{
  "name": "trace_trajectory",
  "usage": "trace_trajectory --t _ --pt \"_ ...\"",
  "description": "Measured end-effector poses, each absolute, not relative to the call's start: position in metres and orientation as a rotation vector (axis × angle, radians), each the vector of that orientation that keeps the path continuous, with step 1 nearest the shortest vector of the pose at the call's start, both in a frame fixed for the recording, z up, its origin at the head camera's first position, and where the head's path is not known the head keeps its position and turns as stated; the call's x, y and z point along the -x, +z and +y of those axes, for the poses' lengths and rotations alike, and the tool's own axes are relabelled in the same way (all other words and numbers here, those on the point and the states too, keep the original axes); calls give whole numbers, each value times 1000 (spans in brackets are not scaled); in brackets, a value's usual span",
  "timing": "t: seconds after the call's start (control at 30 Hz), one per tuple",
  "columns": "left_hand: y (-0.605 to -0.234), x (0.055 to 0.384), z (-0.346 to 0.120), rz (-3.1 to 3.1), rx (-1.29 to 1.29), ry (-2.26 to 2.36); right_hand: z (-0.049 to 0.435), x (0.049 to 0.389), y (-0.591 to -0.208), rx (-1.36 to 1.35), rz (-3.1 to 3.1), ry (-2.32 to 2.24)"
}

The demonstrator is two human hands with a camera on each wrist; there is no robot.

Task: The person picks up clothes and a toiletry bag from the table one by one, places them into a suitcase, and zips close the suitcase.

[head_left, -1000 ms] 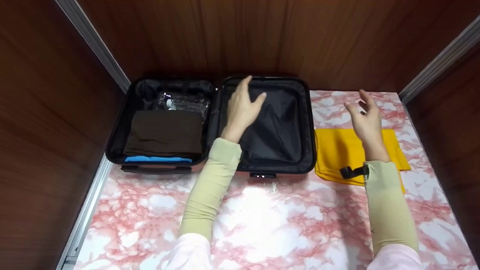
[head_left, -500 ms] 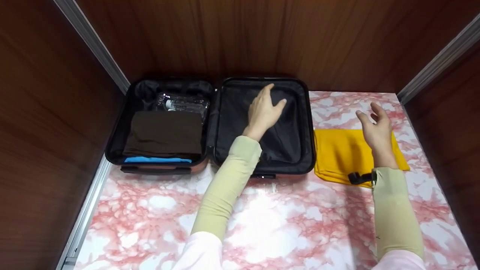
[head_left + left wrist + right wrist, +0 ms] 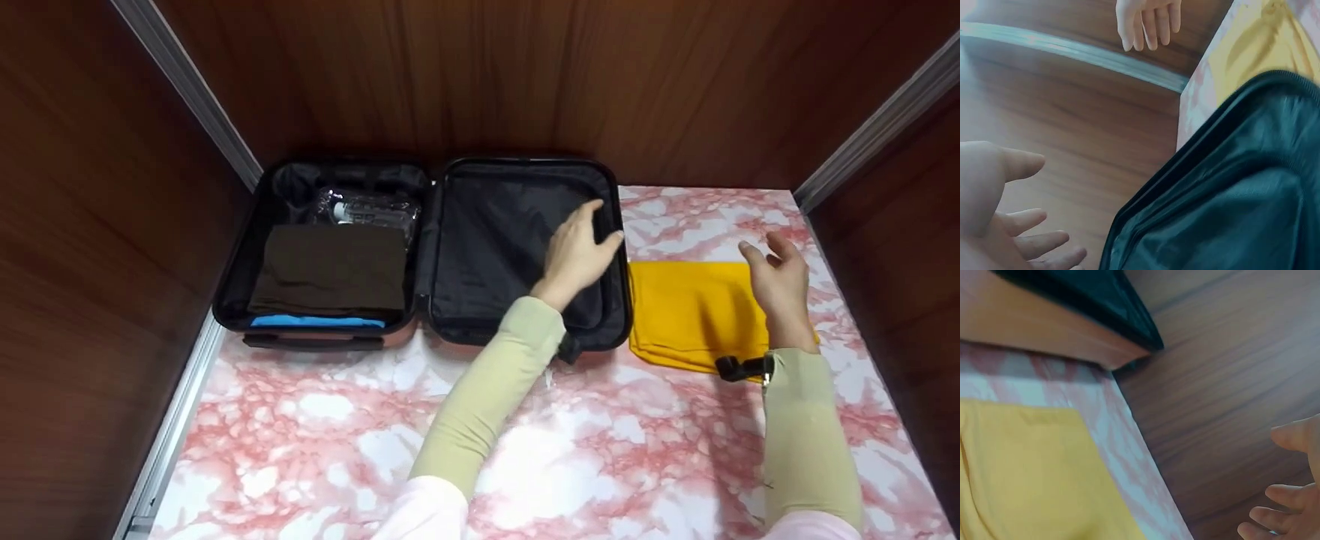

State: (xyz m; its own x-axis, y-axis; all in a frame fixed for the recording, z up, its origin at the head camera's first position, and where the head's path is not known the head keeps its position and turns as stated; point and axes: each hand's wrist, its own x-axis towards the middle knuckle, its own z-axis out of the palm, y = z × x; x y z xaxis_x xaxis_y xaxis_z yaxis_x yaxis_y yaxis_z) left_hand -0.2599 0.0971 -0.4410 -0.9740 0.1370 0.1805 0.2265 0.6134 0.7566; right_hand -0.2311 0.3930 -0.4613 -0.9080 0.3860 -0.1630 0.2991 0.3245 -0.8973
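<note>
An open black-lined suitcase point(image 3: 487, 255) lies on the table with its two halves side by side. Over its right half hovers my left hand point(image 3: 577, 251), fingers spread and holding nothing. My right hand point(image 3: 781, 289) hangs above the right part of a folded yellow cloth point(image 3: 675, 307), fingers loosely bent with nothing in them. That cloth lies flat beside the suitcase's right edge. In the left half sit a folded dark brown cloth point(image 3: 330, 266), a strip of something blue point(image 3: 315, 322) at its front, and a clear plastic bottle point(image 3: 375, 212) behind it.
Brown wood-grain panels point(image 3: 510, 82) rise behind and on both sides, with metal strips point(image 3: 187, 90) along the corners. The table point(image 3: 322, 442) has a red and white marbled surface. A small black camera mount point(image 3: 739, 367) is strapped to the right wrist.
My left hand has moved right across the suitcase's right half, toward its right edge. My right hand has shifted right and nearer to me above the yellow cloth.
</note>
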Motion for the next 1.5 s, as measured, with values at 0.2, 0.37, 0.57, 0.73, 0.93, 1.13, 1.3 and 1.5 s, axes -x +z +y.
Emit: trace_trajectory --t 0.2,0.37,0.57,0.73,0.93,1.13,1.3,1.5 --pt "-449 250 117 -2706 405 -1259 407 226 -469 735 -2503 1670" --pt "-458 233 133 -2701 532 -1108 418 224 -477 793 -2516 1648" --pt "-464 217 151 -2673 655 -1143 429 224 -486 868 -2502 1593" --pt "-475 209 165 -2666 707 -1405 437 225 -493 909 -2504 1577" --pt "-495 193 177 -2791 698 -1637 450 221 -502 976 -2569 1570" --pt "-500 179 185 -2866 574 -1683 462 215 -512 1017 -2626 1564" --pt "-502 170 191 -2962 452 -1640 471 209 -518 1038 -2693 1536" --pt "-510 160 205 -3109 275 -1500 476 208 -521 1104 -2712 1528"
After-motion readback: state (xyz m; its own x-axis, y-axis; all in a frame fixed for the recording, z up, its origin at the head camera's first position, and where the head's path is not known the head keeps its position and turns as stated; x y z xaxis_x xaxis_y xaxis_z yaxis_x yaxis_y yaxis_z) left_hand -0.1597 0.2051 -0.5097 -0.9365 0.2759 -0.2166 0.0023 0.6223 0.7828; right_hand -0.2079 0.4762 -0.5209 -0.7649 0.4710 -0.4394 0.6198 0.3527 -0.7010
